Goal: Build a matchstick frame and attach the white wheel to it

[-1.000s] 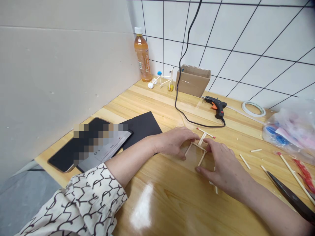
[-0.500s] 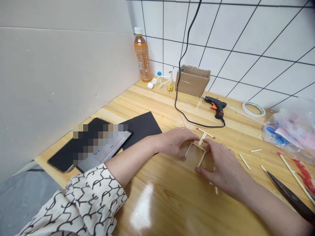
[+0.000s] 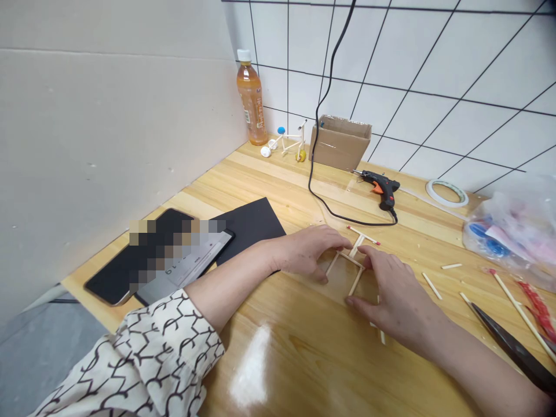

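A small frame of glued wooden matchsticks (image 3: 350,259) lies flat on the wooden table (image 3: 278,359), held between my hands. My left hand (image 3: 306,251) presses its fingertips against the frame's left side. My right hand (image 3: 391,295) grips the frame's right side, with the fingers over its top bar and the thumb near its lower end. A separate T-shaped pair of red-tipped matchsticks (image 3: 362,236) sits just beyond the frame, touching its far edge. A loose stick (image 3: 381,335) pokes out under my right hand.
Beyond my hands lie a black hot glue gun (image 3: 382,186) with its cord, a cardboard box (image 3: 340,142), a stick model with wheels (image 3: 284,142) and a bottle (image 3: 251,103). Scissors (image 3: 512,347), loose sticks (image 3: 432,285) and a plastic bag (image 3: 508,231) lie right; a phone (image 3: 130,263) lies left.
The view has drifted very slightly. My hands and the matchstick frame stay as they were.
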Action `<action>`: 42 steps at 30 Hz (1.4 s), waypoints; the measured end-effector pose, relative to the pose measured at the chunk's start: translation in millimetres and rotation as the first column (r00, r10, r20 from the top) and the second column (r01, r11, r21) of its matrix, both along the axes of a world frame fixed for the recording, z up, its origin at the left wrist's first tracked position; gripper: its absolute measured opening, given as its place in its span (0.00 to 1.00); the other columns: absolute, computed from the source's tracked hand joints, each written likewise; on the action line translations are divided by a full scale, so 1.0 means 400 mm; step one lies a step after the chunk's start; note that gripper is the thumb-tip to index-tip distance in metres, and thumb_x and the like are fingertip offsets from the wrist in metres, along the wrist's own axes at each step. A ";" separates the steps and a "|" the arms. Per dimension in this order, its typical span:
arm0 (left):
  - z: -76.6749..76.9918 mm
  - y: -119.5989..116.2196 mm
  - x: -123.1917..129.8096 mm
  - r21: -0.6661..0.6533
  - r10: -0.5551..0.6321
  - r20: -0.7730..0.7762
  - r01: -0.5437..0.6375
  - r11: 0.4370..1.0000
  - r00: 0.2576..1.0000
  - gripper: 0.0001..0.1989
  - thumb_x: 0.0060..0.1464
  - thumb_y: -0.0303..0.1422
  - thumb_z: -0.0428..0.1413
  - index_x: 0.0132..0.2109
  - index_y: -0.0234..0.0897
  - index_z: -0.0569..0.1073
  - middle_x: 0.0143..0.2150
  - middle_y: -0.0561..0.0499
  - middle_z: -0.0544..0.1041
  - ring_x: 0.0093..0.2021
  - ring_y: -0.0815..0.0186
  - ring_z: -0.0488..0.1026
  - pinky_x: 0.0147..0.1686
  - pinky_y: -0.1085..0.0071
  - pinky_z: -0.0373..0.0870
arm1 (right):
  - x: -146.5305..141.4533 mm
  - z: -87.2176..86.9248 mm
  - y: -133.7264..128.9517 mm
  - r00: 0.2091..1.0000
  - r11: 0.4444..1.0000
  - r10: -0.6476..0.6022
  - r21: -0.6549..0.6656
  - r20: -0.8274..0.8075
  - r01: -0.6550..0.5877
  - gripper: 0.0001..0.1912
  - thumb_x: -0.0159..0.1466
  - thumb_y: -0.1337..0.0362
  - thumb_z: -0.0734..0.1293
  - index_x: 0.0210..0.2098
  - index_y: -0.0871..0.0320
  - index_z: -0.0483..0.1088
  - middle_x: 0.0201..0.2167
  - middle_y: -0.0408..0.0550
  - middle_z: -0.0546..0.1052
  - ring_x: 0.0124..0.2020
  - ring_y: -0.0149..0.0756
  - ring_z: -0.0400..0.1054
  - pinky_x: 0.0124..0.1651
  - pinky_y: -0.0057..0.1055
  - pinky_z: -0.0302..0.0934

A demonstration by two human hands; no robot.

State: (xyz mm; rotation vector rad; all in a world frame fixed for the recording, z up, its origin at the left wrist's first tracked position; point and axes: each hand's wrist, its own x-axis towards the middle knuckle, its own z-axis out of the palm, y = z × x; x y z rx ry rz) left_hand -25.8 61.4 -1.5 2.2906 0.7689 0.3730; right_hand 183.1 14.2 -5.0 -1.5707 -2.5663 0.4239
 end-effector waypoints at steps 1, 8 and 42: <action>0.000 0.000 0.000 -0.002 -0.001 -0.001 0.001 1.000 1.000 0.33 0.36 0.26 0.63 0.53 0.34 0.65 0.51 0.42 0.70 0.52 0.55 0.64 0.51 0.58 0.61 | 0.000 0.000 0.000 1.000 1.000 -0.001 0.004 -0.002 0.001 0.31 0.51 0.59 0.67 0.52 0.57 0.56 0.44 0.53 0.71 0.45 0.48 0.64 0.44 0.43 0.58; 0.003 -0.002 0.000 -0.019 0.001 0.002 -0.001 1.000 1.000 0.34 0.35 0.25 0.64 0.54 0.30 0.65 0.52 0.40 0.69 0.54 0.54 0.63 0.52 0.59 0.61 | 0.002 -0.001 0.000 1.000 1.000 0.012 0.011 -0.002 -0.012 0.32 0.51 0.58 0.68 0.52 0.58 0.56 0.44 0.53 0.71 0.45 0.48 0.64 0.44 0.43 0.58; -0.001 0.000 -0.001 -0.029 -0.012 0.013 0.012 1.000 1.000 0.33 0.37 0.25 0.61 0.53 0.38 0.65 0.50 0.44 0.69 0.52 0.54 0.64 0.50 0.57 0.61 | 0.002 -0.001 -0.003 0.999 1.000 0.004 0.021 -0.038 -0.003 0.30 0.52 0.59 0.67 0.53 0.57 0.57 0.44 0.54 0.71 0.45 0.49 0.64 0.43 0.44 0.59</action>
